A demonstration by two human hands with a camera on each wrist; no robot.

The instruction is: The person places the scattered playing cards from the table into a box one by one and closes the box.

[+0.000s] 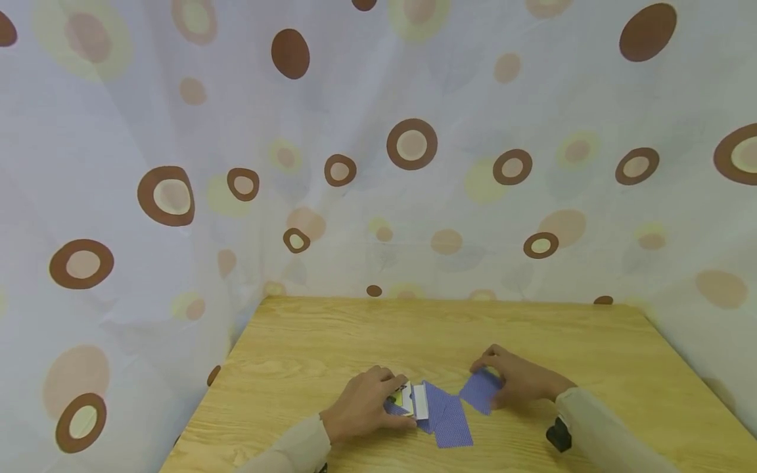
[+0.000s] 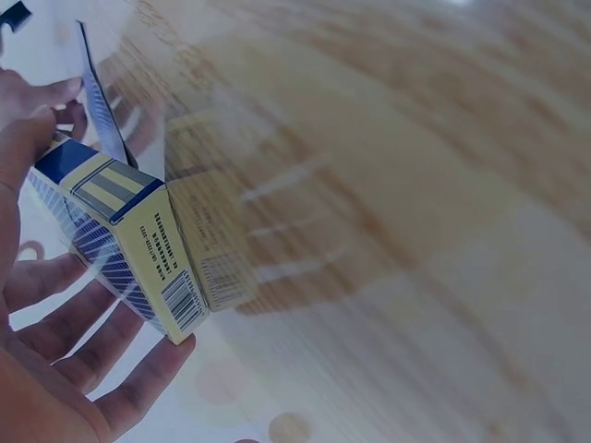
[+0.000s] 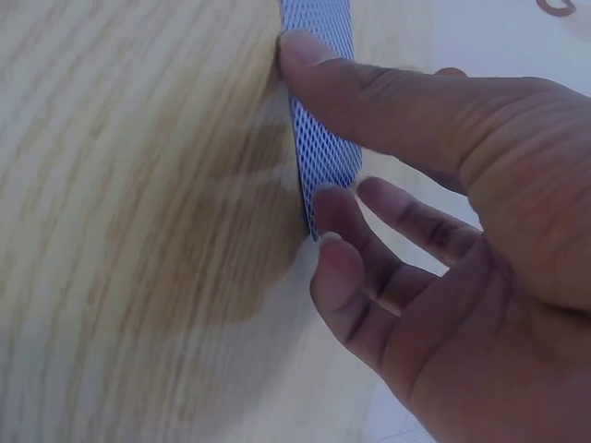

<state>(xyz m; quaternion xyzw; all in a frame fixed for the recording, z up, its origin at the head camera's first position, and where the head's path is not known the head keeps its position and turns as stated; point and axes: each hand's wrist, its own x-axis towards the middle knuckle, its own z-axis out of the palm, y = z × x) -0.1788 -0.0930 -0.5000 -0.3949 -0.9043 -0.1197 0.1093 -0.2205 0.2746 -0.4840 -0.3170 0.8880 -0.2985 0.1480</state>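
My left hand (image 1: 362,402) grips a playing-card box (image 2: 148,249), thumb on one side and fingers on the other. The box is blue and cream with a barcode on its end, and its white flap (image 1: 420,402) sticks out toward the right. Beside that end, a few blue-backed playing cards (image 1: 454,428) lie fanned and overlapping on the table. To their right, my right hand (image 1: 523,379) holds a blue-patterned playing card (image 1: 480,393) by its edges. In the right wrist view the thumb (image 3: 319,78) rests on one edge, with curled fingertips at the lower corner.
The wooden table (image 1: 331,328) is glossy and reflects the hands and box. A pale curtain (image 1: 355,210) with brown and beige circles surrounds it at the back and sides. A small black object (image 1: 558,435) sits under the right sleeve at the wrist.
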